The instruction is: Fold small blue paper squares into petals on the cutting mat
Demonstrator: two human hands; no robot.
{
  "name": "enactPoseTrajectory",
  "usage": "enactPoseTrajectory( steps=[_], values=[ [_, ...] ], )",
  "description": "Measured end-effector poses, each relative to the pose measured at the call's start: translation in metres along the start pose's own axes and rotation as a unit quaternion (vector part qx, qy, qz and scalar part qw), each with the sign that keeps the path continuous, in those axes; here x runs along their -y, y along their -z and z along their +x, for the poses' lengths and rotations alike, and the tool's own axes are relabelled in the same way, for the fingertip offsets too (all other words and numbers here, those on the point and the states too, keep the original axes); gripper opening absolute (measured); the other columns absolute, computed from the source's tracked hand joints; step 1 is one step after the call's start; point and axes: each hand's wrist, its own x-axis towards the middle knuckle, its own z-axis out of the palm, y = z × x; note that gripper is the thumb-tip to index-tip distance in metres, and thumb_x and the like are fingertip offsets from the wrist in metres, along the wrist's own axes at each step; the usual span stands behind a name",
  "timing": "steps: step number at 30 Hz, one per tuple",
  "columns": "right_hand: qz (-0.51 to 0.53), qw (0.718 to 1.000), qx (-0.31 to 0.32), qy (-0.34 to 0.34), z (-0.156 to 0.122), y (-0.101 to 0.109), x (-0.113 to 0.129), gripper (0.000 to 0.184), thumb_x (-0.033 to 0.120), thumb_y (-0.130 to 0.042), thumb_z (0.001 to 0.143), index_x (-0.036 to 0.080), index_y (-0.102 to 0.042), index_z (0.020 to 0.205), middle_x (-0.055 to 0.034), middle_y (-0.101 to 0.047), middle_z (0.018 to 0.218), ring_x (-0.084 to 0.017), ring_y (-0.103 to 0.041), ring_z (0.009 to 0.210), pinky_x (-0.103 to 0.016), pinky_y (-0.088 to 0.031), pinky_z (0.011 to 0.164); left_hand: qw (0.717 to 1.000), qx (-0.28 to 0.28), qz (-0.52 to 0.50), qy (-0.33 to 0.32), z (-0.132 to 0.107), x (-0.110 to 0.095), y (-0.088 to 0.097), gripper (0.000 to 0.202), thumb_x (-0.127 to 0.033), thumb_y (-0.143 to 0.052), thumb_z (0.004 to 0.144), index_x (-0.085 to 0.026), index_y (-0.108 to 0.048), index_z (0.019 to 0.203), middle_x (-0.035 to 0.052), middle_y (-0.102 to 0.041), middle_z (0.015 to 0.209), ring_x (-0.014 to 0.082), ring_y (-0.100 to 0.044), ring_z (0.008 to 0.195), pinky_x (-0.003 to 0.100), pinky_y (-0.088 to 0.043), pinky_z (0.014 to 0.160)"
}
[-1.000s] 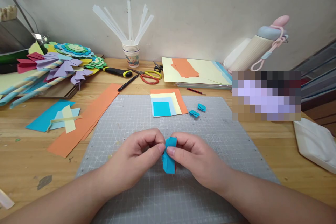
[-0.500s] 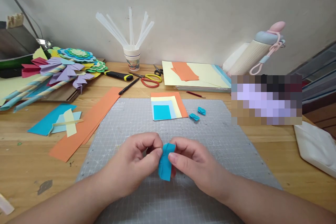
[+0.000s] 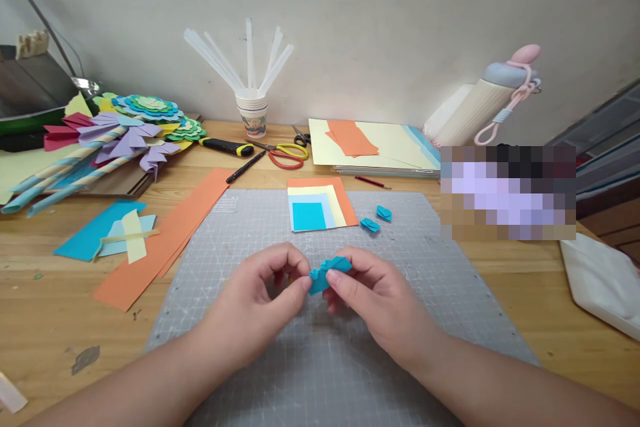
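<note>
Both hands pinch one small folded piece of blue paper [image 3: 323,276] above the grey cutting mat [image 3: 240,360]. At its left end, my left hand [image 3: 270,287] grips it between thumb and fingertips. My right hand [image 3: 367,283] has its thumb on the front face, with the fingers behind and partly hidden. The piece lies roughly sideways, its upper edge folded. Beyond the hands lie two small folded blue paper pieces [image 3: 371,225]. Left of these is a stack of paper squares [image 3: 345,203] in orange, pale yellow, light blue and blue.
Orange paper strips [image 3: 150,257] and blue paper [image 3: 100,227] lie left. Along the back are a utility knife [image 3: 226,146], a black pen [image 3: 245,167], scissors [image 3: 285,155], a paper cup of straws [image 3: 251,117] and a paper stack [image 3: 390,140]. A bottle [image 3: 493,100] leans at right, above a white tray [image 3: 600,280].
The blue paper has turned from upright to nearly sideways in my fingers. My right thumb and fingers have moved up slightly with it. Both hands still hold it.
</note>
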Motion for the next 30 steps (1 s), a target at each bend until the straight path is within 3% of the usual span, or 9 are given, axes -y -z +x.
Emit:
enactPoseTrajectory(
  steps=[3, 6, 14, 24, 27, 30],
  values=[
    [-0.048, 0.999, 0.015, -0.021, -0.002, -0.002, 0.0, 0.012, 0.03, -0.059, 0.084, 0.019, -0.056, 0.08, 0.0025, -0.051, 0.069, -0.012, -0.048, 0.064, -0.026, -0.04, 0.059, 0.996, -0.047, 0.068, -0.03, 0.0, -0.001, 0.0, 0.008, -0.021, -0.054, 0.08, -0.02, -0.052, 0.072, -0.0023, -0.051, 0.069, 0.0137, -0.046, 0.066, 0.026, -0.039, 0.062],
    [-0.103, 0.995, 0.005, 0.005, -0.004, -0.003, 0.001, 0.011, 0.028, -0.06, 0.083, 0.021, -0.058, 0.09, 0.001, -0.054, 0.077, -0.013, -0.047, 0.068, -0.026, -0.039, 0.061, 0.99, -0.044, 0.118, -0.061, -0.002, -0.001, 0.0, 0.009, -0.018, -0.053, 0.08, -0.02, -0.052, 0.071, -0.0022, -0.053, 0.069, 0.0137, -0.047, 0.066, 0.025, -0.039, 0.061],
    [-0.21, 0.974, -0.025, 0.084, -0.005, -0.002, -0.001, 0.008, 0.022, -0.054, 0.082, 0.02, -0.054, 0.074, 0.0019, -0.052, 0.068, -0.013, -0.047, 0.063, -0.026, -0.037, 0.057, 0.982, -0.031, 0.157, -0.099, -0.005, 0.0, -0.004, 0.011, -0.016, -0.05, 0.08, -0.02, -0.053, 0.071, -0.0021, -0.054, 0.069, 0.0132, -0.049, 0.066, 0.025, -0.04, 0.061],
    [-0.256, 0.952, -0.015, 0.167, -0.009, -0.005, -0.007, 0.011, 0.015, -0.052, 0.083, 0.02, -0.052, 0.073, 0.002, -0.051, 0.07, -0.012, -0.047, 0.064, -0.027, -0.038, 0.06, 0.988, -0.064, 0.126, -0.06, -0.01, 0.007, -0.011, 0.012, -0.017, -0.053, 0.078, -0.021, -0.049, 0.068, -0.0034, -0.051, 0.065, 0.0129, -0.046, 0.062, 0.026, -0.037, 0.057],
    [-0.204, 0.971, -0.035, 0.116, -0.008, -0.004, -0.006, 0.01, 0.02, -0.053, 0.084, 0.02, -0.053, 0.074, 0.0013, -0.052, 0.07, -0.014, -0.049, 0.066, -0.028, -0.039, 0.06, 0.995, -0.049, 0.068, -0.049, -0.009, 0.005, -0.008, 0.009, -0.02, -0.053, 0.081, -0.02, -0.054, 0.071, -0.0019, -0.054, 0.069, 0.0141, -0.048, 0.066, 0.027, -0.039, 0.062],
    [-0.099, 0.994, -0.046, 0.027, -0.004, -0.002, -0.002, 0.011, 0.027, -0.057, 0.083, 0.02, -0.054, 0.075, 0.0016, -0.053, 0.069, -0.014, -0.052, 0.065, -0.027, -0.042, 0.06, 0.998, -0.01, -0.057, -0.003, -0.005, 0.001, -0.004, 0.014, -0.027, -0.054, 0.084, -0.019, -0.061, 0.075, 0.0, -0.058, 0.075, 0.0145, -0.051, 0.072, 0.026, -0.041, 0.065]
  ],
)
